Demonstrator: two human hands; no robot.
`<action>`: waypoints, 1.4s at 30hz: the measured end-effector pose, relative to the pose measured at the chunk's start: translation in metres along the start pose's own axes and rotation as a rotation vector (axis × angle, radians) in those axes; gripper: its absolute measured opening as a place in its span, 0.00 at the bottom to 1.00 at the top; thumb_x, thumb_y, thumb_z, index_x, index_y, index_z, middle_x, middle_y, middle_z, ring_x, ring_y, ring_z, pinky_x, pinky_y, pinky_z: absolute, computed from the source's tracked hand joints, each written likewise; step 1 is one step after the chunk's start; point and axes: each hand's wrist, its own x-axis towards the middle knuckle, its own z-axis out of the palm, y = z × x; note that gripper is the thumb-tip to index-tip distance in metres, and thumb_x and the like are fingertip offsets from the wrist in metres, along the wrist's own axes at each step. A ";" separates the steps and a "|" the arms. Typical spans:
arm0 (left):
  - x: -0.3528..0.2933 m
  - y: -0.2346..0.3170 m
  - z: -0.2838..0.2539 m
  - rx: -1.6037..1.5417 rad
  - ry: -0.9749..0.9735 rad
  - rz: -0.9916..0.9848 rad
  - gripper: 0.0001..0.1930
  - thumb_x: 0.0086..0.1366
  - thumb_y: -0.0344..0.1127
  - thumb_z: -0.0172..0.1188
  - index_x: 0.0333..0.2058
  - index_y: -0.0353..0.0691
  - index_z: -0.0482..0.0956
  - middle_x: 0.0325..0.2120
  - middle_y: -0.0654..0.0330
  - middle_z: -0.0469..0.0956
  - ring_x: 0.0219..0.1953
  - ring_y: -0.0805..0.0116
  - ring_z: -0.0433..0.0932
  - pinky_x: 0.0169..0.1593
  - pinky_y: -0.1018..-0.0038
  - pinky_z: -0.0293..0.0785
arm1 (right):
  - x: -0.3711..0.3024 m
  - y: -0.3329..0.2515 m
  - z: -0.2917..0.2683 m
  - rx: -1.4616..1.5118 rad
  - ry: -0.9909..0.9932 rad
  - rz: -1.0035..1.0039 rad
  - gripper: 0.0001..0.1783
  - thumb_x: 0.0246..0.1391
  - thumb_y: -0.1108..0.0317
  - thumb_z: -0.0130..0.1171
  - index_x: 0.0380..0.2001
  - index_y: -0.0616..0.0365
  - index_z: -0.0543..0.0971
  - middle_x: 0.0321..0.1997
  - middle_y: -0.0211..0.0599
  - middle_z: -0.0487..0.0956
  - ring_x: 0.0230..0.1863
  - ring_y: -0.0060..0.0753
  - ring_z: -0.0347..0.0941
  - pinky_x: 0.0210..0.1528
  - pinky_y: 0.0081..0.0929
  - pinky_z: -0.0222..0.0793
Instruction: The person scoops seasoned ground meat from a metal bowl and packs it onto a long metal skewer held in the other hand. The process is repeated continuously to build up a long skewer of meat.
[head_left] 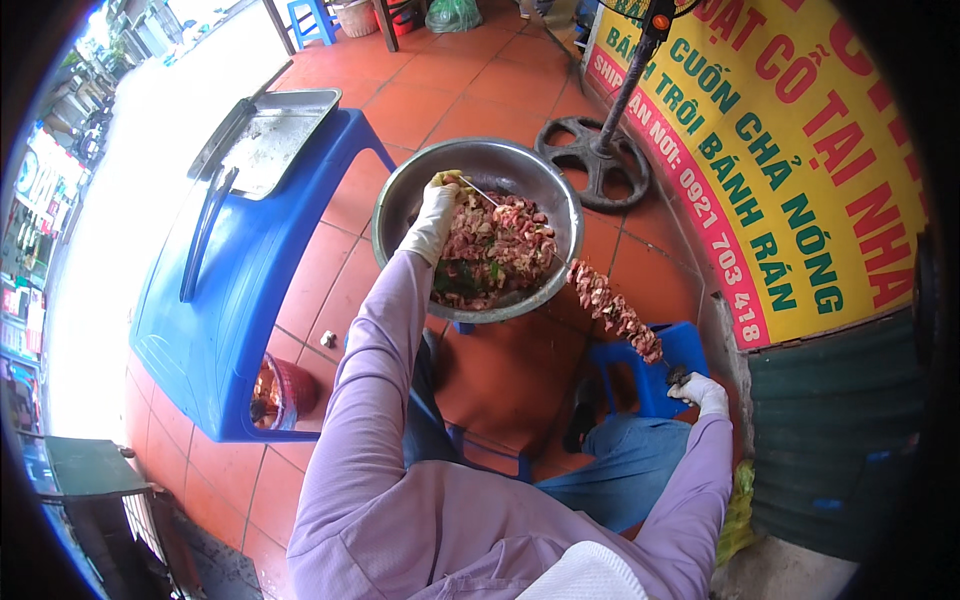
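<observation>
My right hand [703, 393], in a white glove, is closed round the dark handle end of a long meat skewer [615, 315]. Meat pieces are packed along it, slanting up and left toward a large metal bowl [400, 165]. Over the bowl's far left part, my gloved left hand [434, 215] has its fingers drawn together at a small yellowish-green bit. A thin pale rod [480, 193] runs from those fingers to the meat, roughly in line with the skewer. Whether it is the skewer's tip I cannot tell. Raw cut meat [490, 245] with some green leaves lies in the bowl.
To the left stands a blue plastic table [240, 270] with a metal tray [285, 140] and dark tongs [208, 235]. Below it is a red basket [293, 390]. A blue stool [680, 350] is by my right hand. A black wheel-shaped stand base [590, 165] and yellow sign [760, 150] are beyond.
</observation>
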 end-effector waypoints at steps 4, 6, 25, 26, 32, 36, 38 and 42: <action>0.002 -0.003 -0.006 0.228 -0.061 0.016 0.13 0.57 0.17 0.45 0.39 0.36 0.71 0.36 0.52 0.77 0.25 0.69 0.76 0.30 0.76 0.75 | 0.005 0.001 0.000 -0.016 -0.046 0.033 0.15 0.41 0.58 0.70 0.29 0.54 0.78 0.21 0.29 0.75 0.20 0.22 0.65 0.23 0.26 0.63; 0.007 -0.005 -0.014 0.278 -0.090 0.012 0.11 0.59 0.20 0.49 0.40 0.37 0.72 0.34 0.54 0.77 0.29 0.69 0.78 0.32 0.78 0.76 | 0.010 0.006 -0.001 -0.033 -0.069 0.029 0.15 0.41 0.58 0.70 0.28 0.53 0.78 0.21 0.29 0.75 0.20 0.21 0.65 0.23 0.26 0.63; 0.003 0.008 -0.014 0.105 -0.008 0.053 0.04 0.62 0.26 0.54 0.37 0.37 0.73 0.24 0.62 0.75 0.25 0.74 0.73 0.31 0.80 0.73 | -0.005 -0.007 -0.001 0.056 -0.009 0.038 0.14 0.41 0.62 0.71 0.28 0.51 0.75 0.20 0.28 0.74 0.18 0.21 0.64 0.22 0.25 0.61; 0.002 0.010 -0.018 0.118 0.018 0.049 0.04 0.63 0.26 0.54 0.37 0.37 0.73 0.24 0.63 0.74 0.24 0.75 0.73 0.30 0.80 0.72 | -0.006 -0.013 0.000 0.046 -0.007 0.029 0.15 0.41 0.62 0.71 0.28 0.51 0.75 0.20 0.28 0.74 0.18 0.21 0.64 0.22 0.25 0.61; 0.004 0.006 -0.003 -0.015 -0.091 -0.038 0.06 0.65 0.30 0.53 0.41 0.41 0.73 0.26 0.66 0.74 0.31 0.73 0.73 0.41 0.72 0.74 | 0.012 0.016 0.000 0.017 -0.041 0.039 0.18 0.41 0.62 0.71 0.33 0.55 0.74 0.20 0.29 0.75 0.19 0.19 0.65 0.22 0.23 0.62; -0.003 0.007 0.000 -0.102 -0.148 -0.061 0.08 0.65 0.29 0.53 0.42 0.38 0.74 0.29 0.64 0.75 0.37 0.69 0.75 0.46 0.69 0.74 | 0.007 0.003 0.002 0.017 0.005 0.036 0.14 0.42 0.64 0.71 0.30 0.55 0.76 0.20 0.28 0.75 0.18 0.18 0.64 0.21 0.23 0.61; -0.005 0.008 -0.005 -0.075 -0.138 -0.046 0.08 0.64 0.29 0.53 0.41 0.36 0.74 0.30 0.63 0.75 0.38 0.67 0.76 0.46 0.68 0.74 | 0.002 -0.008 0.001 0.015 0.005 0.034 0.12 0.42 0.64 0.70 0.29 0.55 0.78 0.20 0.28 0.76 0.18 0.18 0.64 0.21 0.22 0.61; 0.003 0.002 -0.006 0.043 -0.074 -0.061 0.09 0.65 0.29 0.53 0.42 0.34 0.74 0.31 0.61 0.75 0.37 0.66 0.77 0.43 0.70 0.76 | 0.007 0.005 0.001 0.046 -0.022 0.041 0.10 0.44 0.64 0.69 0.28 0.54 0.79 0.20 0.27 0.76 0.18 0.18 0.64 0.21 0.22 0.61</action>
